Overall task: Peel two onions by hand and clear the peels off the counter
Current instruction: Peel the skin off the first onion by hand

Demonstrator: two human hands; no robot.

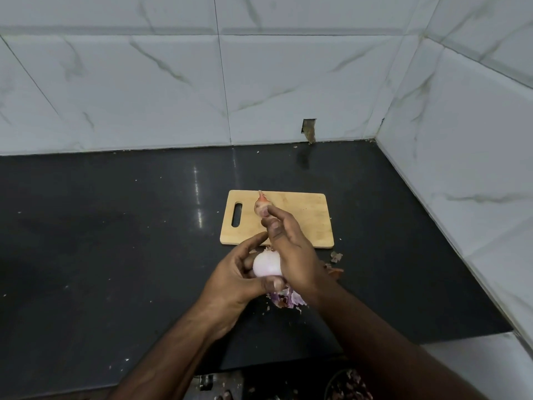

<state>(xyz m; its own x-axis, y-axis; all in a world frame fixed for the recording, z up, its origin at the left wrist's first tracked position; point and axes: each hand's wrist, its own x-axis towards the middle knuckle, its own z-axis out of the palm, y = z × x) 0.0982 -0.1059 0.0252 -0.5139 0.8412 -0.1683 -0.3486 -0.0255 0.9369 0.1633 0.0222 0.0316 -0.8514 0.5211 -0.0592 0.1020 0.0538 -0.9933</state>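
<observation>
1. A pale, peeled onion point(266, 265) is held above the dark counter point(115, 241), gripped by the curled fingers and thumb of the left hand point(239, 281).
2. The right hand point(291, 255) lies over the onion's right side; its fingers are loosely bent, and whether anything is pinched cannot be told.
3. A second, unpeeled onion point(262, 205) rests on the wooden cutting board point(305, 223) beyond the hands.
4. Purple peels point(285, 298) are piled on the counter beneath the hands.

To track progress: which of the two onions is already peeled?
The onion held in both hands: bare and pale. The other onion on the board still has brown skin.
</observation>
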